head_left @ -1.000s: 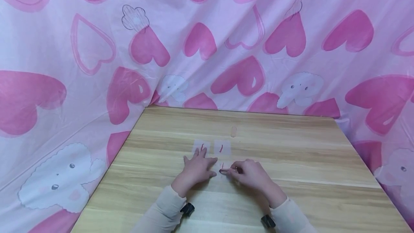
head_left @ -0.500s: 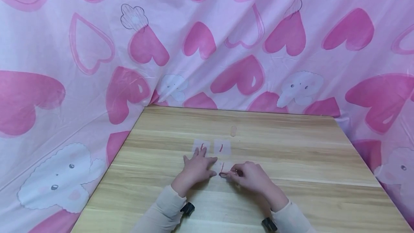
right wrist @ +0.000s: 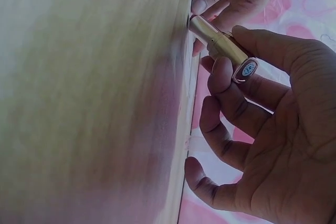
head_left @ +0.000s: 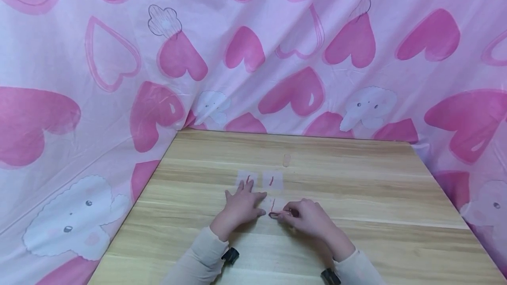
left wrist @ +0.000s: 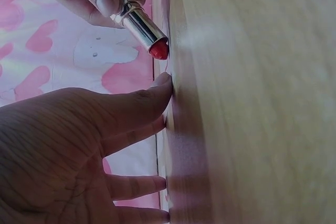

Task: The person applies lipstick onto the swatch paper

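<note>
My right hand [head_left: 310, 217] pinches a gold lipstick [right wrist: 223, 41] between thumb and fingers. Its red tip [left wrist: 159, 50] points down to the left, right at the lower end of a red stroke [head_left: 273, 205] on a pale paper square by my left thumb. My left hand [head_left: 241, 208] lies with straight, spread fingers, fingertips on the table and on the lower edge of the left paper square [head_left: 240, 177]. Beside that, a second pale square [head_left: 279, 182] carries a short red stroke. The lipstick's base, with a small round label, faces the right wrist camera.
A small clear, rounded strip [head_left: 286, 160] lies farther back on the wooden table [head_left: 356, 179]. A pink heart-print cloth [head_left: 245, 8] hangs behind the table and along its left side. Black clips [head_left: 230, 256] sit at both wrists.
My right hand has drawn the lipstick slightly toward me, and the red stroke under its tip has grown longer. The left hand has stayed in place.
</note>
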`<state>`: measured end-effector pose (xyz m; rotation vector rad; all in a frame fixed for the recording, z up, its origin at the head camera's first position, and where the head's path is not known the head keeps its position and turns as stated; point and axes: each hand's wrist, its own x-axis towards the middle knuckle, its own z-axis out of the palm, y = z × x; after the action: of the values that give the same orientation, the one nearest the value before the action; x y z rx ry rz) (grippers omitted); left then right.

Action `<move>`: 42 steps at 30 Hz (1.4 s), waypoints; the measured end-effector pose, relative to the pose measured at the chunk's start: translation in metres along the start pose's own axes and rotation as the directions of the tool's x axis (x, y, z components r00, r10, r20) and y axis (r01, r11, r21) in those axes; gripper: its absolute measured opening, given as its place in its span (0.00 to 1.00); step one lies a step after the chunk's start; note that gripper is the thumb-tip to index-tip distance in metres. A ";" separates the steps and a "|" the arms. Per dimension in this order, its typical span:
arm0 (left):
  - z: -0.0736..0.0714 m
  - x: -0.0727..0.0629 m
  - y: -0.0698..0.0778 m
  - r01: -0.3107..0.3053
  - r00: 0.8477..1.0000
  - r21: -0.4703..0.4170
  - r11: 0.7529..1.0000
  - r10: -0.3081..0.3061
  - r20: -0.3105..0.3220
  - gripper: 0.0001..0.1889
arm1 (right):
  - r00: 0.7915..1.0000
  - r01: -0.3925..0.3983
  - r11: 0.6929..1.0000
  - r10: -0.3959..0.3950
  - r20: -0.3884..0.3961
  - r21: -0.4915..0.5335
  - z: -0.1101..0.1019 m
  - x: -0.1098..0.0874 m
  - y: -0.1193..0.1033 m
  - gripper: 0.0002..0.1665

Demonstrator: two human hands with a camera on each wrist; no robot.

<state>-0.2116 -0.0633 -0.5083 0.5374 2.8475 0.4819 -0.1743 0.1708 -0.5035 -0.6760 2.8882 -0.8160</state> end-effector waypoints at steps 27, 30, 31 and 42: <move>-0.001 0.001 0.001 -0.004 1.000 -0.004 1.000 0.004 -0.014 0.28 | 0.994 0.003 0.985 0.015 -0.106 0.172 -0.022 0.005 0.007 0.10; -0.001 0.001 0.001 0.006 1.000 -0.005 1.000 -0.006 -0.004 0.28 | 0.994 -0.019 0.983 0.038 -0.101 0.180 -0.023 0.005 0.008 0.10; -0.001 0.002 0.001 0.010 1.000 -0.006 1.000 -0.010 0.000 0.28 | 0.994 -0.024 0.983 0.043 -0.099 0.183 -0.023 0.005 0.009 0.11; 0.000 0.003 0.002 0.013 1.000 0.006 1.000 -0.012 -0.012 0.28 | 0.993 -0.021 0.975 0.046 -0.110 0.219 -0.028 0.009 0.013 0.14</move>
<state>-0.2134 -0.0602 -0.5080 0.5191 2.8627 0.4763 -0.1923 0.1907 -0.4854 -0.5735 2.8381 -1.1819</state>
